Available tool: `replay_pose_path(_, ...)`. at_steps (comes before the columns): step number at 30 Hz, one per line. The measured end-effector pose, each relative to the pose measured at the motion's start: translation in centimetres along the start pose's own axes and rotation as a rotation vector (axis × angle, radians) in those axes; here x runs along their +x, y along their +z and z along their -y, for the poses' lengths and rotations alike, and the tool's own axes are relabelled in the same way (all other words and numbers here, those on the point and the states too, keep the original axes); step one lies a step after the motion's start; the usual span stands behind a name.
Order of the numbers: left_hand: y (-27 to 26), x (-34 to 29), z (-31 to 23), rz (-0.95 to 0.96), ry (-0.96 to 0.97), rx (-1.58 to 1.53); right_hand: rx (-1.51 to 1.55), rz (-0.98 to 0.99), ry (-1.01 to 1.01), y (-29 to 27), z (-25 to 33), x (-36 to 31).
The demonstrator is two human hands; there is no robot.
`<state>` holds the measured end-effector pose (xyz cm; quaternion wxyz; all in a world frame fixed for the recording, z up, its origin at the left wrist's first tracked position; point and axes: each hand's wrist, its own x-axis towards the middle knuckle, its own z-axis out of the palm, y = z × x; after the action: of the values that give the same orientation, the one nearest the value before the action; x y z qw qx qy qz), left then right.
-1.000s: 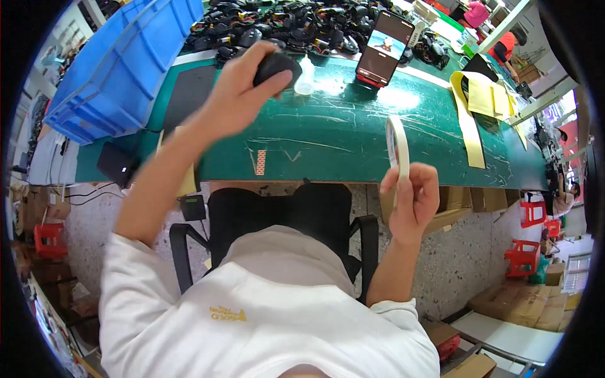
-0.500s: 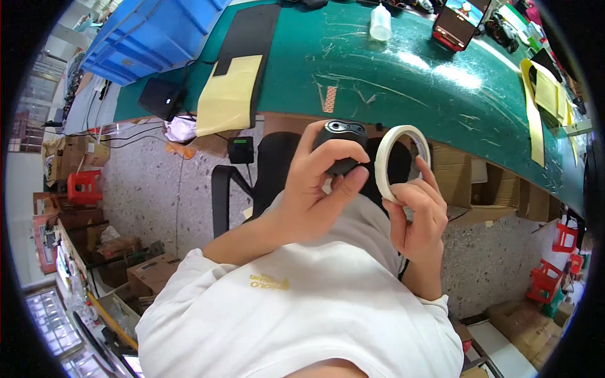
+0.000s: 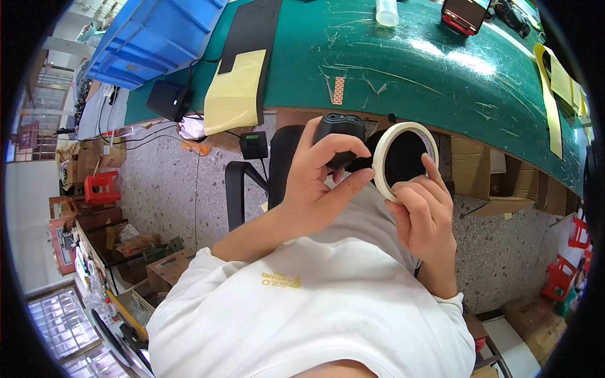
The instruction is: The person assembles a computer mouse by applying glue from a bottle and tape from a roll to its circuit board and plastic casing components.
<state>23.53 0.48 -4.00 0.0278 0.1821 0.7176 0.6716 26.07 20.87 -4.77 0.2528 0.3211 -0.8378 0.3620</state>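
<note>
My left hand (image 3: 318,179) is closed around a rounded black device (image 3: 340,129) with small round openings on its top; I cannot tell its exact kind. The thumb and index fingertip reach toward the right. Beside it, a roll of cream masking tape (image 3: 382,164) stands upright in my right hand (image 3: 425,211), pinched at its lower edge by thumb and bent fingers, with the index finger against its right side. Both hands are above my lap, just short of the table edge. The left thumb tip is very near the roll, and whether it touches is unclear.
Ahead is a green table (image 3: 403,69) with a blue crate (image 3: 157,44), a yellow sheet (image 3: 236,94) on a black strip, a black box (image 3: 169,99) with cables, a clear bottle (image 3: 387,12) and a phone-like screen (image 3: 465,14). A chair armrest (image 3: 235,195) is at the left, cardboard boxes (image 3: 472,170) under the table.
The whole view has shifted a little, with the table higher and farther right in it. The tape roll has turned to show its ring more face-on. Both hands keep their holds.
</note>
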Motion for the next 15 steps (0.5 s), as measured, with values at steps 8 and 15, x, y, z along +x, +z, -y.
replay_pose_path(8, 0.1, 0.6, 0.8, 0.064, 0.137, 0.104, -0.003, 0.004, 0.001, 0.1, -0.3, -0.1)
replay_pose_path(15, 0.8, 0.3, -0.1, 0.021, 0.058, 0.05, 0.041, 0.007, 0.05, 0.4, -0.2, 0.1)
